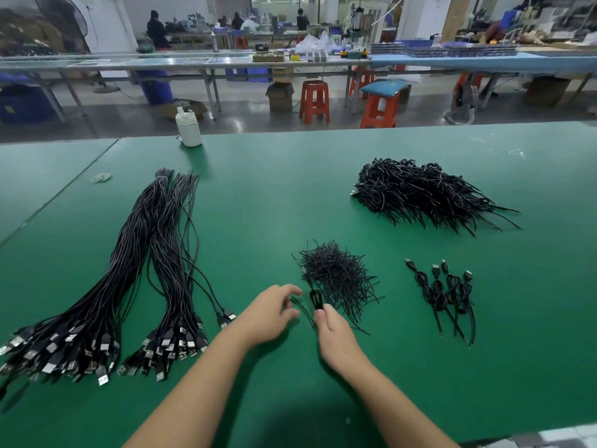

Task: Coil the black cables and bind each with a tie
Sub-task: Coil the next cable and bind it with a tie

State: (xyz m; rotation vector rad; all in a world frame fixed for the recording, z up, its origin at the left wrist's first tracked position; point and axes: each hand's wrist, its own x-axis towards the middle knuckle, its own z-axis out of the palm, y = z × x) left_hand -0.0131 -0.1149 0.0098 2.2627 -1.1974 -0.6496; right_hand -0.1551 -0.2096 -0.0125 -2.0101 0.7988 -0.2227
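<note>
Nearest the camera, the right hand (336,337) pinches a small, tightly wound coil of thin black cable (316,299) at its near end, so the coil stands up and away from the fingertips with its long axis running near to far. The left hand (271,313) sits just to the left of it — fingers loosely curved, thumb and forefinger apart, holding nothing that I can make out. A loose black strand (302,310), cable tail or tie, I cannot tell which, trails across the gap between the two hands.

The binding step seems to be in hand, and it turns on one relation: the heap of short black wire ties (336,274) lies directly beyond the coil, touching or nearly so, about equally near to both hands. Since the right is occupied, the free left hand is the likelier one to fetch or wrap a tie.

To the right on the green matted table (258,195) lie four finished black coiled cables with plugs (447,292). Far left stretch the long bundles of uncoiled black USB cables (135,270), plugs toward the person — and farthest right a big pile of bound black cables (420,192).
</note>
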